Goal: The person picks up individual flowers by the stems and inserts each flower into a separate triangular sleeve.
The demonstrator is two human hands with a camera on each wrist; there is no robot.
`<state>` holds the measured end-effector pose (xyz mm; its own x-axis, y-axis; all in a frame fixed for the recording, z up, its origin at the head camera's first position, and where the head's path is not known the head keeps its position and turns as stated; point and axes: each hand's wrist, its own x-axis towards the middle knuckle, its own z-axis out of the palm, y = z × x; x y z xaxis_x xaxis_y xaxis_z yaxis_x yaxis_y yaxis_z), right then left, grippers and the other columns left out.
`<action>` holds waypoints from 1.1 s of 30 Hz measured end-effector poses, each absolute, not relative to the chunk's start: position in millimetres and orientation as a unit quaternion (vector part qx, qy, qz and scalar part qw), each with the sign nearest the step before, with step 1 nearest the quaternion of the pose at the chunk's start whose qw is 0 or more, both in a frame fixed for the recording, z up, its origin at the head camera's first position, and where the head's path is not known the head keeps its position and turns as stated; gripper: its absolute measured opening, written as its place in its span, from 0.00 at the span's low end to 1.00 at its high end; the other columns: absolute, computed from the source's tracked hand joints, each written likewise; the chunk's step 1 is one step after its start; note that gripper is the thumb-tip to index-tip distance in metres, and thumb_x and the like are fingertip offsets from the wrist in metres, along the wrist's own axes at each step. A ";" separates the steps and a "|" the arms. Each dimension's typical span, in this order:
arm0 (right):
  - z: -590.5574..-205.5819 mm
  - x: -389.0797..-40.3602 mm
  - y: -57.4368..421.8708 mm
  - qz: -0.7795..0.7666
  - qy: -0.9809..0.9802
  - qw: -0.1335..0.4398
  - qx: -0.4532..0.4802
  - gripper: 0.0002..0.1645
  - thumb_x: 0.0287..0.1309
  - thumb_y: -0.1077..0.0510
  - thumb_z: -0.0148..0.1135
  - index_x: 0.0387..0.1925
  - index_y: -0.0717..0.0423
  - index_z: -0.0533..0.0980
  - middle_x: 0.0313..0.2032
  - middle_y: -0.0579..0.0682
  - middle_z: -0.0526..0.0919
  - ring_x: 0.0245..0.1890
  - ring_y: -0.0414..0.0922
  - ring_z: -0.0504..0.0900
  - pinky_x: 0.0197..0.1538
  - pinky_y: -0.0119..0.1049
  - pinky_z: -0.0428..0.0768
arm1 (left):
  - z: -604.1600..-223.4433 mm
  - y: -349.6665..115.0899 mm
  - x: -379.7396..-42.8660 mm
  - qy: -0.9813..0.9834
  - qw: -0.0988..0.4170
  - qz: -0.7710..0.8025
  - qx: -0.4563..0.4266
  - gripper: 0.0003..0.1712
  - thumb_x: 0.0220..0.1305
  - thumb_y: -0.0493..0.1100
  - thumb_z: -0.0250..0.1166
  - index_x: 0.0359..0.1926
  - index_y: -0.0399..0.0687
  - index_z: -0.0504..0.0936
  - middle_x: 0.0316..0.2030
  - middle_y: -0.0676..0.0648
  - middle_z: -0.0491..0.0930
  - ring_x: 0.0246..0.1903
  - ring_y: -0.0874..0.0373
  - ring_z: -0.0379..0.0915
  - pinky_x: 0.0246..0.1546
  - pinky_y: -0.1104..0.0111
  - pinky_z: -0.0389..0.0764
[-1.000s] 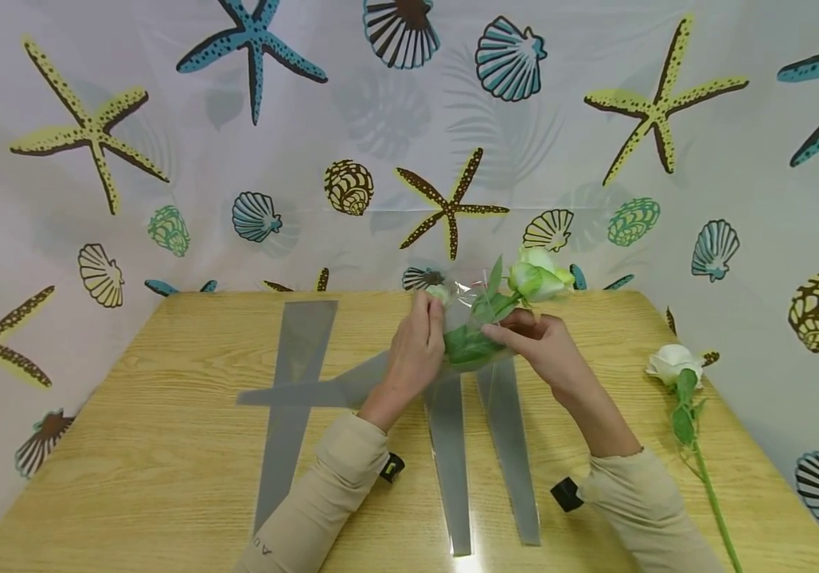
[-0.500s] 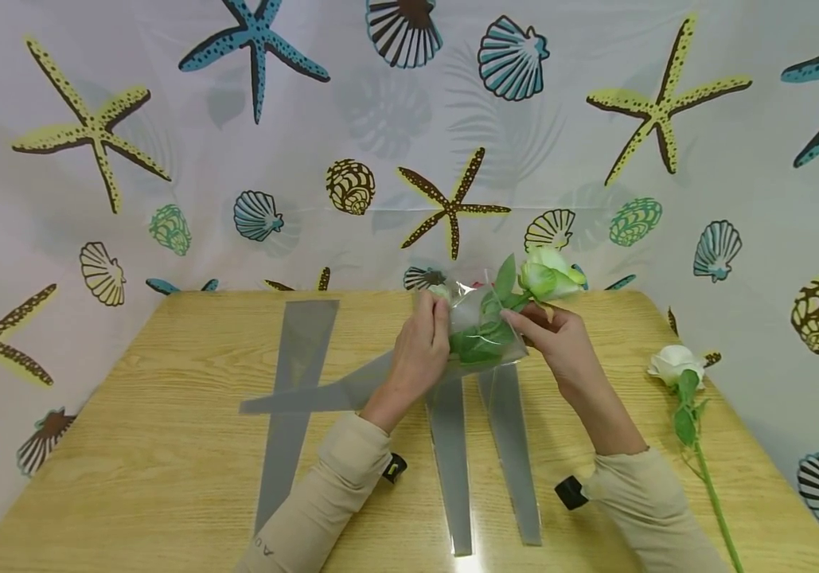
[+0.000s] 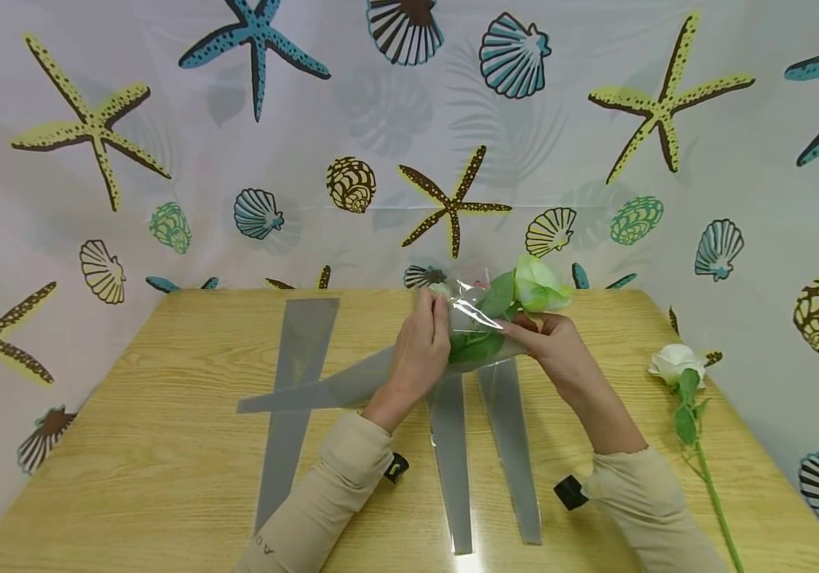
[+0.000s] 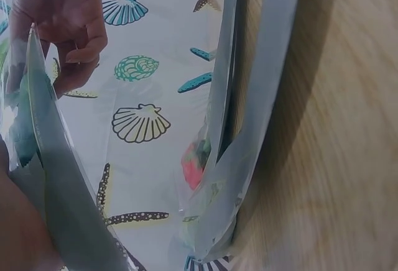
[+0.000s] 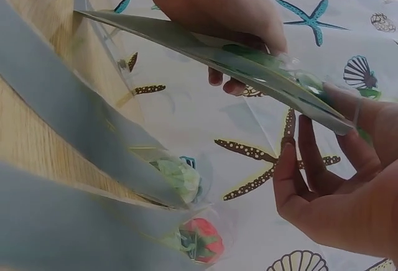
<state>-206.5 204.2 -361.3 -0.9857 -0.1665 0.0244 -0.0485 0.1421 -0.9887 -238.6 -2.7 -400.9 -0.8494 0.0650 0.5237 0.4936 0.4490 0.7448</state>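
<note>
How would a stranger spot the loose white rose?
Find the table, then follow its right edge. There lies the white rose, bloom at the far end. Unlike the held rose, partly inside a sleeve, it lies bare.

I see a wooden table (image 3: 165,446), and behind it is a pale cloth (image 3: 352,95) printed with many starfish (image 3: 450,205) and shells (image 3: 513,57)

Lettering on clothing, head view.
The person's left sleeve (image 3: 323,485) bears small dark characters (image 3: 264,546) near the lower edge of the view; one, tilted, resembles a capital A, and a rounder mark just beside it is too small to identify. The characters cannot be read with certainty, and no complete word, brand or number is legible in any view.
</note>
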 end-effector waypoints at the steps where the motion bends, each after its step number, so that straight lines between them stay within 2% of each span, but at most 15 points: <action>1: -361.4 -207.1 204.8 -0.653 0.752 0.051 -0.075 0.12 0.74 0.56 0.64 0.54 0.38 0.78 0.43 0.26 0.83 0.52 0.28 0.78 0.58 0.27 0.77 | -400.9 -2.2 -238.3 -0.824 0.215 -0.497 -0.169 0.16 0.87 0.48 0.41 0.44 0.43 0.69 0.26 0.49 0.64 0.24 0.57 0.59 0.27 0.69 0.61; 4: -362.3 -209.7 205.2 -0.662 0.742 0.068 -0.085 0.12 0.74 0.57 0.65 0.51 0.36 0.77 0.41 0.30 0.80 0.50 0.31 0.77 0.55 0.29 0.79 | -401.1 -1.3 -237.6 -0.824 0.217 -0.496 -0.168 0.16 0.87 0.49 0.41 0.45 0.43 0.69 0.26 0.49 0.65 0.24 0.57 0.60 0.27 0.68 0.62; 8: -362.5 -212.5 205.1 -0.664 0.736 0.088 -0.099 0.14 0.74 0.58 0.65 0.52 0.36 0.75 0.43 0.31 0.77 0.53 0.31 0.76 0.55 0.32 0.80 | -402.7 -1.2 -237.4 -0.823 0.223 -0.494 -0.170 0.17 0.87 0.49 0.42 0.45 0.44 0.70 0.26 0.47 0.67 0.24 0.56 0.62 0.27 0.68 0.63; 11: -358.2 -211.7 209.0 -0.649 0.745 0.097 -0.119 0.16 0.75 0.58 0.64 0.57 0.37 0.74 0.49 0.32 0.78 0.56 0.31 0.78 0.56 0.33 0.83 | -403.1 -1.1 -237.3 -0.820 0.229 -0.494 -0.174 0.17 0.87 0.50 0.42 0.45 0.44 0.71 0.27 0.47 0.69 0.24 0.56 0.64 0.27 0.67 0.64; 14: -350.9 -208.8 218.2 -0.636 0.754 0.104 -0.127 0.14 0.76 0.56 0.62 0.58 0.40 0.74 0.49 0.34 0.80 0.53 0.32 0.81 0.55 0.34 0.84 | -401.6 -1.3 -237.4 -0.814 0.237 -0.498 -0.183 0.16 0.87 0.49 0.42 0.46 0.43 0.71 0.27 0.47 0.69 0.25 0.56 0.65 0.27 0.67 0.65; 18: -343.4 -205.0 231.4 -0.642 0.752 0.095 -0.118 0.12 0.77 0.56 0.61 0.55 0.38 0.78 0.50 0.31 0.82 0.52 0.31 0.82 0.55 0.30 0.84 | -399.2 -2.6 -238.3 -0.803 0.245 -0.505 -0.201 0.16 0.88 0.47 0.41 0.45 0.42 0.69 0.26 0.47 0.65 0.25 0.57 0.61 0.28 0.69 0.63; 22: -341.2 -203.6 235.0 -0.656 0.743 0.079 -0.107 0.13 0.76 0.57 0.61 0.55 0.35 0.80 0.52 0.30 0.83 0.53 0.31 0.83 0.55 0.28 0.83 | -397.7 -4.0 -237.8 -0.797 0.246 -0.509 -0.212 0.15 0.88 0.45 0.41 0.45 0.41 0.69 0.26 0.48 0.64 0.23 0.57 0.58 0.27 0.69 0.62; 28: -339.9 -203.3 237.5 -0.657 0.743 0.061 -0.112 0.14 0.75 0.58 0.63 0.56 0.39 0.79 0.50 0.34 0.86 0.50 0.33 0.85 0.54 0.30 0.84 | -397.2 -4.2 -237.9 -0.795 0.241 -0.516 -0.207 0.17 0.88 0.46 0.40 0.45 0.41 0.69 0.26 0.48 0.64 0.24 0.58 0.58 0.28 0.69 0.62; 33: -336.3 -204.0 243.2 -0.672 0.722 0.057 -0.155 0.15 0.78 0.59 0.57 0.61 0.44 0.78 0.51 0.37 0.88 0.52 0.35 0.87 0.55 0.31 0.85 | -396.7 -4.8 -239.4 -0.791 0.245 -0.522 -0.204 0.17 0.88 0.46 0.41 0.43 0.40 0.69 0.25 0.49 0.62 0.23 0.58 0.57 0.28 0.70 0.61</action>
